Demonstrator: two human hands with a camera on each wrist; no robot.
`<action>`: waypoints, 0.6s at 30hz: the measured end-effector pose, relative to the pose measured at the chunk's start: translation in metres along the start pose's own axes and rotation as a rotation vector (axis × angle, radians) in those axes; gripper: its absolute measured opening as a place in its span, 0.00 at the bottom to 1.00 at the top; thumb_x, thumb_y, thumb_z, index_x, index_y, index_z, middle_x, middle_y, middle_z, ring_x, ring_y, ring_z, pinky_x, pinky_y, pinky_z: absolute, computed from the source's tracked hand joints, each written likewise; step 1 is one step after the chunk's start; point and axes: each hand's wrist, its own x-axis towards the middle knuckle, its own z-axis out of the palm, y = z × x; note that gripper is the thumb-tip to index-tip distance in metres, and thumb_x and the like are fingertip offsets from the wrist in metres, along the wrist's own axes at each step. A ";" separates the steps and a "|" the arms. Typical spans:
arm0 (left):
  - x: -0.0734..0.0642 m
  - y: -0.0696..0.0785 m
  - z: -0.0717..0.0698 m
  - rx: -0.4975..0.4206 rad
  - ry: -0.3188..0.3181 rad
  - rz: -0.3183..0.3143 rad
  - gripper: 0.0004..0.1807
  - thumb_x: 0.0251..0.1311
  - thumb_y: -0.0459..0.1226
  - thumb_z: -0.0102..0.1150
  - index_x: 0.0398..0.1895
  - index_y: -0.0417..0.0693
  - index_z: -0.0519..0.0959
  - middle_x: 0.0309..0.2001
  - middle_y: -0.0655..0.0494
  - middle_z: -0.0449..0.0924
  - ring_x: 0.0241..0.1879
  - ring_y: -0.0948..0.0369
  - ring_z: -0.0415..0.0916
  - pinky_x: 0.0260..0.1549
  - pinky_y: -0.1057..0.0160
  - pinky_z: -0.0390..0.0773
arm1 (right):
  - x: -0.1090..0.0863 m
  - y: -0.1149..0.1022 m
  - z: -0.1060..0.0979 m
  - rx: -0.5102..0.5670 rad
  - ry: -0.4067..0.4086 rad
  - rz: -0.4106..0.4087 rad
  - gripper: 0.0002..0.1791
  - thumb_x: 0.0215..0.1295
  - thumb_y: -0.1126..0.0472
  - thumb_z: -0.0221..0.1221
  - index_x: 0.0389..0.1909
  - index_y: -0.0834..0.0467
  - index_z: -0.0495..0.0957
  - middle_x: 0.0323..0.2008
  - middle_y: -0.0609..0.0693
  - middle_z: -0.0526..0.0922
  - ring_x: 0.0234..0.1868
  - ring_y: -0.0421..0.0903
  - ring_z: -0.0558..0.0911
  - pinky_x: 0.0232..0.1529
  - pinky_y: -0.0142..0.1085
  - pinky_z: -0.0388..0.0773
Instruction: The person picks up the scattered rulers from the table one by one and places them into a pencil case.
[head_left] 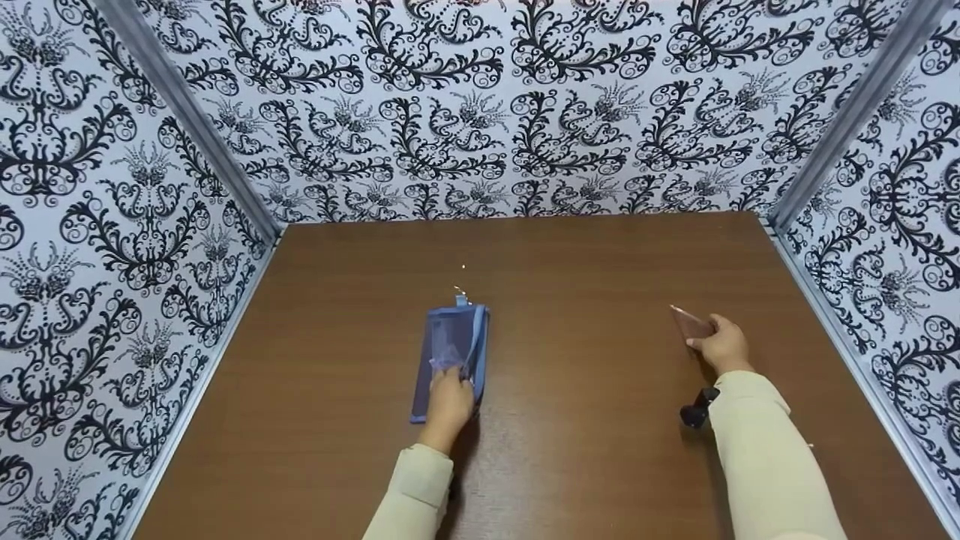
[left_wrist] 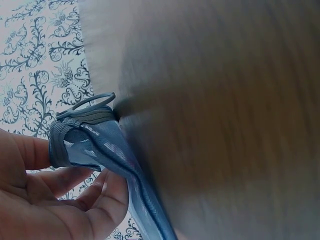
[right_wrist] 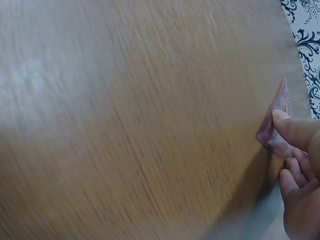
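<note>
A blue mesh zip pouch [head_left: 444, 334] lies lengthwise on the table, left of the middle in the head view. My left hand [head_left: 452, 401] grips its near part. In the left wrist view, the left thumb and fingers [left_wrist: 37, 152] pinch the zipped edge of the pouch [left_wrist: 115, 145], partly raised. Something pale shows through the mesh; its kind is unclear. My right hand [head_left: 724, 345], well to the right, pinches a thin, clear pinkish set square [head_left: 691, 325] between thumb and fingers. The right wrist view shows the set square [right_wrist: 274, 120] tilted up, its lower part hidden by the fingers.
The brown wooden table [head_left: 570, 285] extends between and around both hands. Patterned black-and-white panels [head_left: 525, 112] with grey edging close off its back and sides. A small blue tab with a metal clip [head_left: 461, 297] sticks out from the pouch's far end.
</note>
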 end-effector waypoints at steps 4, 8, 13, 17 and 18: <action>0.000 -0.001 0.000 -0.003 0.003 0.009 0.18 0.59 0.30 0.52 0.50 0.26 0.76 0.47 0.29 0.73 0.53 0.35 0.70 0.54 0.43 0.70 | 0.000 -0.001 -0.001 -0.035 -0.020 -0.009 0.39 0.63 0.66 0.59 0.67 0.79 0.51 0.64 0.78 0.59 0.64 0.73 0.59 0.64 0.60 0.59; 0.001 -0.001 0.000 -0.005 0.011 0.019 0.17 0.59 0.29 0.52 0.50 0.26 0.76 0.47 0.29 0.74 0.53 0.35 0.69 0.54 0.43 0.70 | -0.001 -0.001 -0.001 -0.055 -0.017 -0.025 0.39 0.62 0.65 0.60 0.66 0.79 0.53 0.62 0.78 0.60 0.63 0.74 0.61 0.63 0.60 0.60; 0.001 0.000 0.000 0.000 0.004 0.013 0.18 0.59 0.30 0.52 0.50 0.27 0.76 0.48 0.29 0.74 0.53 0.35 0.69 0.55 0.43 0.70 | -0.003 -0.002 -0.002 -0.027 0.011 -0.024 0.39 0.60 0.66 0.62 0.66 0.78 0.55 0.61 0.78 0.63 0.62 0.73 0.62 0.63 0.60 0.60; 0.000 0.001 -0.001 0.010 -0.007 0.000 0.18 0.60 0.31 0.53 0.52 0.28 0.76 0.48 0.31 0.74 0.54 0.37 0.70 0.55 0.44 0.70 | -0.004 -0.003 -0.001 0.016 0.012 0.008 0.39 0.59 0.67 0.62 0.68 0.75 0.55 0.63 0.76 0.63 0.64 0.73 0.60 0.64 0.59 0.59; -0.001 0.002 -0.002 0.011 -0.010 -0.003 0.18 0.60 0.31 0.53 0.52 0.29 0.76 0.49 0.32 0.74 0.54 0.37 0.70 0.55 0.45 0.69 | -0.004 -0.003 -0.001 0.025 0.009 0.016 0.39 0.59 0.67 0.62 0.68 0.74 0.55 0.63 0.76 0.62 0.64 0.73 0.59 0.64 0.60 0.58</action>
